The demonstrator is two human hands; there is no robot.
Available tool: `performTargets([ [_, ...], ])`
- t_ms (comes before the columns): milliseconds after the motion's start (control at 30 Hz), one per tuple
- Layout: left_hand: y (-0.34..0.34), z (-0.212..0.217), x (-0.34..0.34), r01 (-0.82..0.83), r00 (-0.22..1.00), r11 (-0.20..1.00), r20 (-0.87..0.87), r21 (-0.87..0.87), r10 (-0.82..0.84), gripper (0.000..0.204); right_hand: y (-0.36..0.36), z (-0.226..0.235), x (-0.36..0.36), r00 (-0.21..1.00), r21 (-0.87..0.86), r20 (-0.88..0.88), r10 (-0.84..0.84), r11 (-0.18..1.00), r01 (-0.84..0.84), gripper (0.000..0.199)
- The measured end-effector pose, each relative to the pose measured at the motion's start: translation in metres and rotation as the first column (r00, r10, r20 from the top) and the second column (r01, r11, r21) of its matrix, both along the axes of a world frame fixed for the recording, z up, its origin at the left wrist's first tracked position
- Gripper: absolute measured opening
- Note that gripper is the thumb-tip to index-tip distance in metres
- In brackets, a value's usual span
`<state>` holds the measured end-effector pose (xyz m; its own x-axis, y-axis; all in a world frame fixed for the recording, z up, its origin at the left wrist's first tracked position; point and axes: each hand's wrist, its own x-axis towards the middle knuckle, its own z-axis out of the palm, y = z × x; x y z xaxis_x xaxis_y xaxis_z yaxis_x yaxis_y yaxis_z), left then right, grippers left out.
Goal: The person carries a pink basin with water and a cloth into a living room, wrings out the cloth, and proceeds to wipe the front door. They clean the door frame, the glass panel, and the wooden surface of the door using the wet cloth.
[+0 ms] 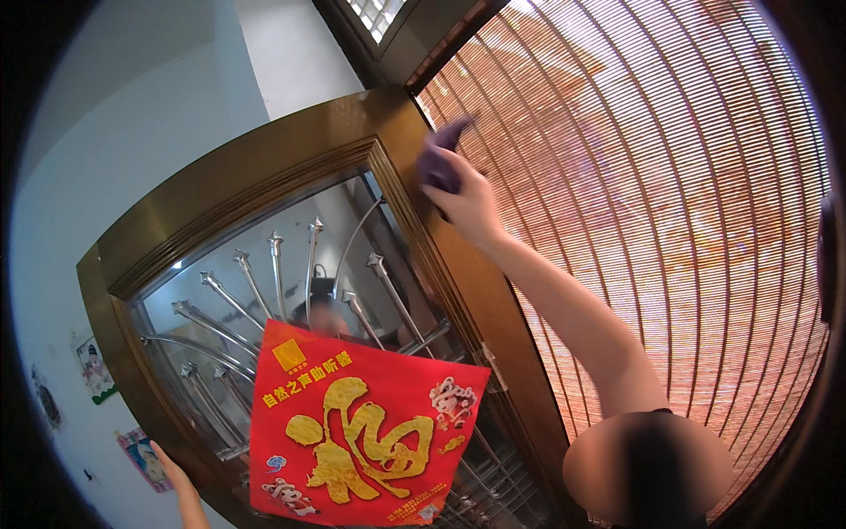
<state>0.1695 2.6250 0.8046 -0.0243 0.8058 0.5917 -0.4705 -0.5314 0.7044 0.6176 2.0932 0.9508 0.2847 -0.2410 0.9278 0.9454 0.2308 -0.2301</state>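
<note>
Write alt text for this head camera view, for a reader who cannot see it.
A person's right hand presses a purple cloth against the upper frame of a brown metal door. The left hand touches its lower edge. A red square poster with gold decoration hangs on the door's glass; a bamboo blind hangs beside it.

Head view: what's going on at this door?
A person is pressing a purple cloth against the upper right corner of a brown metal door frame with the right hand, arm stretched upward. The left hand rests open at the door's lower left edge, holding nothing. The door has a glass panel behind silver spear-tipped bars, and a red square poster with gold lettering hangs on it. A bamboo slat blind hangs to the right of the frame.
</note>
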Motion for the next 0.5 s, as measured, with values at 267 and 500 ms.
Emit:
performTargets([
  [267, 0.012, -0.003, 0.001, -0.182, 0.981, 0.981, -0.047, 0.072, 0.186, 0.072, 0.094, 0.089, 0.000, 0.787, -0.135, 0.384, -0.483, 0.814, 0.565, 0.041],
  [500, -0.022, 0.001, 0.008, -0.138, 0.989, 0.986, -0.039, 0.095, 0.142, 0.073, 0.077, 0.143, 0.058, 0.659, -0.188, 0.116, -0.743, 0.635, 0.749, 0.042],
])
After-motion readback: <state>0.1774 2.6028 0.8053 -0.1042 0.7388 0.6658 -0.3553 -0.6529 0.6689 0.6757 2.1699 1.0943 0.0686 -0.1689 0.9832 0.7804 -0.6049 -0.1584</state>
